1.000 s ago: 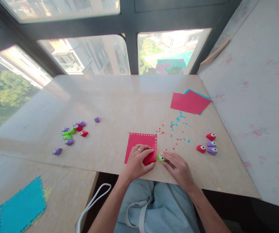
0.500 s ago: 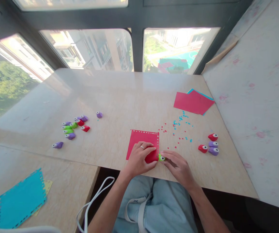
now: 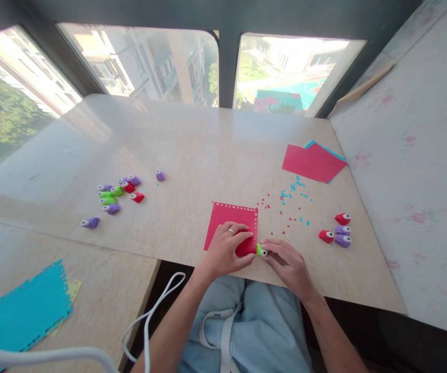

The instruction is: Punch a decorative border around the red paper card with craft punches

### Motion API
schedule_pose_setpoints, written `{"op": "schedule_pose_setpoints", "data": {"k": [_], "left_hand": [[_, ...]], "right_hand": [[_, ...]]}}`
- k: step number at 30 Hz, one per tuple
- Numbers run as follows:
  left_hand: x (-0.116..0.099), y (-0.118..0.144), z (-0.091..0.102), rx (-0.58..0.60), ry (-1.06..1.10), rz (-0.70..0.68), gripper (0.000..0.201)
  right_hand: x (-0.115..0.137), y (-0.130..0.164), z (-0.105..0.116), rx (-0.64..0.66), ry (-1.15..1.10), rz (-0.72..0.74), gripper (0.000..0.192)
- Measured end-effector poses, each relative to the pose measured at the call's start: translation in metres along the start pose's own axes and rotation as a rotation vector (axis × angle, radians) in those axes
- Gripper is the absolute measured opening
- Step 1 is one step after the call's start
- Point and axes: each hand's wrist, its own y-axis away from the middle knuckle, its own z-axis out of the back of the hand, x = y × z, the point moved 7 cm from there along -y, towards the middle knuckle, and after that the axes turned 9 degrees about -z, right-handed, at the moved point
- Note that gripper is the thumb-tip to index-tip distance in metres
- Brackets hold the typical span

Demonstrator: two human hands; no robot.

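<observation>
A square of red paper [image 3: 223, 213] lies near the table's front edge, with small punched holes along its top and right sides. My left hand [image 3: 229, 249] rests on it, fingers curved and holding it down, the thumb near its lower right corner. Between the fingertips of my right hand [image 3: 291, 261] is a small green craft punch [image 3: 261, 250], set against the lower part of the paper's right edge. The punch's star-marked top faces up; whether the paper sits in its slot is hidden.
Punched red and blue bits [image 3: 295, 187] lie scattered right of the paper. Beyond them are stacked red sheets [image 3: 312, 161]. More punches stand at right [image 3: 342, 230] and left [image 3: 110, 197]. A hole-edged blue sheet [image 3: 31, 308] and a white cable [image 3: 147, 316] are at lower left.
The view has shifted slightly. The green punch has tilted a little, its top turning toward the lower right. Both hands stay in nearly the same places on the paper and punch.
</observation>
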Motion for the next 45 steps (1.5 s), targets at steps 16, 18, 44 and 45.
{"op": "schedule_pose_setpoints", "data": {"k": [16, 18, 44, 45], "left_hand": [[0.0, 0.001, 0.001, -0.002, 0.012, -0.001, 0.041], [0.0, 0.001, 0.001, 0.0, 0.015, -0.002, 0.041], [-0.001, 0.001, 0.001, -0.025, 0.018, -0.026, 0.035], [-0.001, 0.001, 0.001, -0.024, 0.01, -0.026, 0.035]], "right_hand": [[-0.009, 0.005, -0.001, 0.015, -0.036, -0.048, 0.017], [-0.01, 0.006, 0.0, 0.007, -0.038, -0.049, 0.018], [0.003, 0.007, -0.004, 0.001, 0.109, 0.081, 0.022], [0.005, 0.007, -0.004, 0.001, 0.12, 0.086, 0.023]]}}
